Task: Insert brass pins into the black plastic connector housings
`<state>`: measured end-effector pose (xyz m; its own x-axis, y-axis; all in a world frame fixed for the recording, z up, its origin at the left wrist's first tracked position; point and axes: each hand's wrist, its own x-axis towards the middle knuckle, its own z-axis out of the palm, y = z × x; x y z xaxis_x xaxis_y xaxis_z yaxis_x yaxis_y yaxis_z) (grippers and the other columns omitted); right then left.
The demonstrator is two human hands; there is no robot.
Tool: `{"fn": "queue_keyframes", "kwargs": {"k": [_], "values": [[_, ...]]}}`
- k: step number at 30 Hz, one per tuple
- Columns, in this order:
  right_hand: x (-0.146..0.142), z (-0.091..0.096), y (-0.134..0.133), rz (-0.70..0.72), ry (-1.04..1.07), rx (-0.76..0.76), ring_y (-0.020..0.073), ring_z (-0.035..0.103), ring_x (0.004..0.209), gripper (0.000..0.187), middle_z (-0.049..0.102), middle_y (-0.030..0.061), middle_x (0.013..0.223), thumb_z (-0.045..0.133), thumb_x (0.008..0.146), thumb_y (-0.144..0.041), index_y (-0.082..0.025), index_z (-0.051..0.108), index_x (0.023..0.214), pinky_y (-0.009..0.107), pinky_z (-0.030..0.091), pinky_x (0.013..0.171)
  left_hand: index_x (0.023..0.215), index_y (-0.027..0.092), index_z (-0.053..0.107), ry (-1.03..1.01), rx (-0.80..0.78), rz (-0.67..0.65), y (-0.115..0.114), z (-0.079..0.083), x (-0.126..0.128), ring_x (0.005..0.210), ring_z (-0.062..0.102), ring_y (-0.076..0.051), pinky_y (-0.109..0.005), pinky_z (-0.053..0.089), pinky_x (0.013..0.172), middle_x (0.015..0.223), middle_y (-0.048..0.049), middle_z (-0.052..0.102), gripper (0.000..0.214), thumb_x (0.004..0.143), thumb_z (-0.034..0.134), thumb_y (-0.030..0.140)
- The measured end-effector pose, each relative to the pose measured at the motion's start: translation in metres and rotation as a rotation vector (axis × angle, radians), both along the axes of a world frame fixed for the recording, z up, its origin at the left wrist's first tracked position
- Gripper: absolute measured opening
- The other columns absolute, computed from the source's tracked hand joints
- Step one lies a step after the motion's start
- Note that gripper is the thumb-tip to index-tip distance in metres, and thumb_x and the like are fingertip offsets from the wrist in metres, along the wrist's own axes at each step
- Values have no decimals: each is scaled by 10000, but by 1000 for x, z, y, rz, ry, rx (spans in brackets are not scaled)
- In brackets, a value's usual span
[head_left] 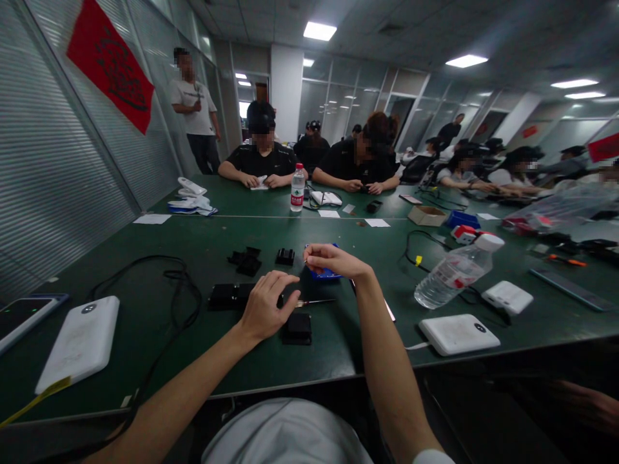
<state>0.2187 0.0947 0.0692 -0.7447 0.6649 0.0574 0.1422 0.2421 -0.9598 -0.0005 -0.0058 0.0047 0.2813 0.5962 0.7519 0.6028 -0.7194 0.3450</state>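
Observation:
My left hand (267, 303) rests with fingers curled on a black block-shaped part (227, 296) on the green table (145, 270). Another black part (296, 327) lies just in front of that hand, and a thin screwdriver (315, 301) lies to its right. My right hand (333, 260) hovers over a small blue dish (323, 273), fingertips pinched on something too small to name. Further black parts (247, 260) (285, 256) lie behind.
A white power bank (80, 341) and phone (22, 316) sit at left with a black cable (174, 303). A lying water bottle (454, 269) and two white power banks (458, 333) (507, 296) are at right. Several people sit across the table; one stands at left.

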Motion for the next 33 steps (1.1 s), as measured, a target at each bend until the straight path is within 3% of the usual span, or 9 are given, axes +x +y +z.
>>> {"fn": "queue_keyframes", "kwargs": {"k": [4, 9, 15, 33], "values": [[-4, 2, -6, 169, -31, -50, 84, 553, 681, 334, 581, -22, 795, 738, 910, -450, -149, 604, 967, 192, 449, 618, 1140, 198, 625, -35, 0, 25, 2, -1, -1, 964, 666, -220, -361, 548, 842, 1066, -76, 686, 148, 1006, 571, 230], [-13, 1, -8, 264, -57, -57, 85, 561, 698, 358, 583, -22, 798, 732, 918, -476, -138, 622, 964, 187, 449, 622, 1074, 201, 637, -45, 23, 0, 2, -2, -1, 943, 666, -209, -334, 549, 810, 1011, -61, 681, 93, 1008, 574, 216], [-17, -2, -9, 284, -84, -84, 94, 561, 713, 366, 588, -17, 798, 722, 926, -488, -138, 621, 961, 196, 456, 641, 944, 211, 641, -65, 39, 13, 3, 1, -1, 884, 659, -194, -317, 544, 786, 916, -41, 673, 96, 1008, 570, 224], [-17, -3, -7, 348, -169, -115, 97, 579, 703, 378, 635, -9, 789, 716, 931, -484, -126, 658, 1036, 204, 463, 673, 830, 209, 587, -89, 23, 20, 1, 3, -2, 775, 626, -180, -300, 495, 690, 812, -17, 641, 102, 927, 578, 177]]}}
